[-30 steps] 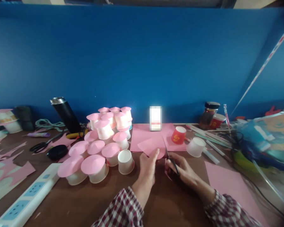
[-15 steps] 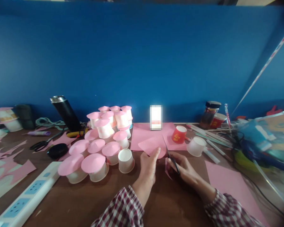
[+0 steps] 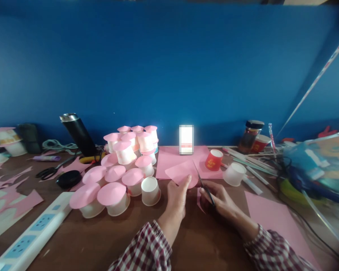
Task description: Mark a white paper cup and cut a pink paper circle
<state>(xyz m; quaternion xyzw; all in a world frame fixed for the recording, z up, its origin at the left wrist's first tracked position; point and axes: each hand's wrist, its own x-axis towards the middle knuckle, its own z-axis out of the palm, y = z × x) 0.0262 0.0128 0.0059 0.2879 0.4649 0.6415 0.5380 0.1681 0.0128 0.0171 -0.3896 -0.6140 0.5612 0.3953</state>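
Observation:
A piece of pink paper (image 3: 179,173) is pinched in my left hand (image 3: 177,198), the thumb lying on top of it. My right hand (image 3: 219,199) is closed round dark-handled scissors (image 3: 208,192), whose blades point up and away along the paper's right edge. Below the blades, a strip of pink paper (image 3: 200,201) hangs beside my right fingers. Behind the held piece lies a larger pink sheet (image 3: 169,155). A red paper cup (image 3: 214,160) stands just beyond the scissors, and a plain white cup (image 3: 150,191) is left of my left hand.
White cups with pink paper cones (image 3: 112,195) crowd the left middle. Further left are a power strip (image 3: 36,229), a black bottle (image 3: 78,134), other scissors (image 3: 49,171) and paper scraps (image 3: 9,199). To the right are a tilted white cup (image 3: 234,174), a jar (image 3: 250,135) and a pink sheet (image 3: 277,222).
Both hands, the pink paper and the scissors stay in almost the same place. Only a very slight shift of the whole view shows.

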